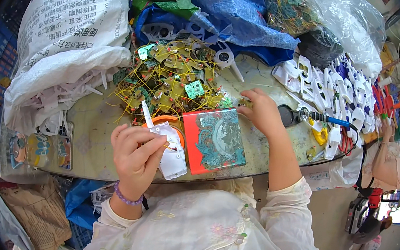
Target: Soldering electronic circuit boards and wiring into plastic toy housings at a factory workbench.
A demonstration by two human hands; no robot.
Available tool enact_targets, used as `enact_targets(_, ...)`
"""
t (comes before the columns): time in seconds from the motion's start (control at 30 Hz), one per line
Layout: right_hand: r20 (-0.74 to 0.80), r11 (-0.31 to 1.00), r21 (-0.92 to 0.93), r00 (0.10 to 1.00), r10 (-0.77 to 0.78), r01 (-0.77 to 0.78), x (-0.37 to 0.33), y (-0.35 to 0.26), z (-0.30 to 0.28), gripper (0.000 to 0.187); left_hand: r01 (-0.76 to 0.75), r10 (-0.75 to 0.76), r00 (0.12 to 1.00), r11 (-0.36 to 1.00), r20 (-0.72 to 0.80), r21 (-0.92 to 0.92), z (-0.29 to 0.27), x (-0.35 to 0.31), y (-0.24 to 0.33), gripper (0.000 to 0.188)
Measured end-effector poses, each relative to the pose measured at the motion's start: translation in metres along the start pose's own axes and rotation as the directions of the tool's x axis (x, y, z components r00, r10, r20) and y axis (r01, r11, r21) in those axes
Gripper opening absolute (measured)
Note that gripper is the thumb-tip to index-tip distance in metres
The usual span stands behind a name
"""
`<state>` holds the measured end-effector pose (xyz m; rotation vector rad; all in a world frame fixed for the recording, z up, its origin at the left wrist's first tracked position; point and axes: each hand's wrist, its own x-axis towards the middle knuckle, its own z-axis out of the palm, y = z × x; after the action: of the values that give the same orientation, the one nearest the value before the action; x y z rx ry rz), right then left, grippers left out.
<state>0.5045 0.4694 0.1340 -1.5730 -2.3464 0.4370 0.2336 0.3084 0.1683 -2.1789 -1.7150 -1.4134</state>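
Note:
My left hand (pixel 135 150) is closed around the edge of a white plastic shell (pixel 171 163), near the table's front edge. Short thin wires (pixel 171 147) show at its fingertips, over the shell. Part of an orange ring (pixel 167 119) shows behind the shell. My right hand (pixel 264 113) reaches out to the right of the board pile, with a small circuit board (pixel 245 102) between thumb and fingers. A heap of circuit boards (pixel 168 79) with yellow wires lies beyond both hands. Between the hands is a red box (pixel 196 161) with a worn, greenish top.
A soldering iron (pixel 329 119) rests in its stand at right, beside many white plastic shells (pixel 328 85). A white woven sack (pixel 74 17) of white parts stands at left. Blue sheeting (pixel 213 8) lies at the back. Other people (pixel 388 161) sit far right.

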Motion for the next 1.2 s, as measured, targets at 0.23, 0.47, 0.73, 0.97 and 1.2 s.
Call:
enact_targets(0.23,0.043,0.999,-0.013,0.999,-0.030,0.030,0.002,0.014,0.006,0.032,-0.019,0.019,1.000,1.000,0.003,0.011,0.002,0.001,0.003,0.024)
enact_targets(0.47,0.047,0.215,0.975,0.996,0.079,-0.063,-0.019,-0.012,-0.025,0.032,-0.004,0.004,1.000,1.000,0.003,-0.005,0.006,0.001,0.001,0.024)
enact_targets(0.73,0.222,0.553,0.832,0.942,-0.253,-0.048,-0.044,-0.059,-0.027,0.032,0.012,-0.009,0.999,0.998,0.048,-0.057,0.010,0.001,0.011,0.022)
enact_targets(0.97,-0.155,0.788,0.286,0.838,-0.523,0.545,-0.045,-0.071,-0.024,0.031,0.021,-0.016,0.996,0.998,0.082,-0.056,0.010,-0.001,0.021,0.015)
enact_targets(1.2,-0.331,0.771,0.279,0.811,-0.482,0.572,-0.067,-0.101,-0.026,0.024,0.049,-0.042,0.997,0.994,0.068,-0.100,0.013,-0.003,0.024,0.017)
